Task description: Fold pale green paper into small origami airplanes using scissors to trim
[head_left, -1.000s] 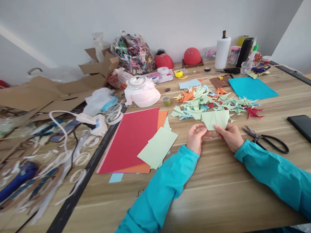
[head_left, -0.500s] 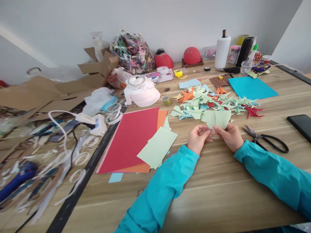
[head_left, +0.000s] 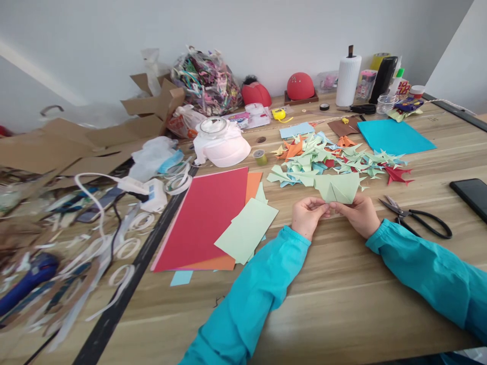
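Note:
A pale green sheet of folding paper (head_left: pixel 338 187), creased and partly folded, is held upright between both hands. My left hand (head_left: pixel 307 215) pinches its lower left edge between thumb and fingers. On the other side my right hand (head_left: pixel 359 215) grips the lower right edge, its thumb close to the left thumb. Some fingertips are hidden behind the paper. Just beyond lies a heap of folded paper pieces (head_left: pixel 308 154) in green, orange, blue and red. To the right of my right hand rest black-handled scissors (head_left: pixel 422 218).
Flat green sheets (head_left: pixel 247 230) overlap a red sheet (head_left: pixel 209 218) at left. A blue sheet (head_left: pixel 395 137) lies behind the heap, and a black phone (head_left: pixel 472 197) at right. Tangled strips, a power strip (head_left: pixel 152 195) and a blue glue gun (head_left: pixel 34 279) crowd the far left.
The right half of the green paper now shows slanting creases or folds. The paper has shifted slightly left, and the two thumbs have come closer together.

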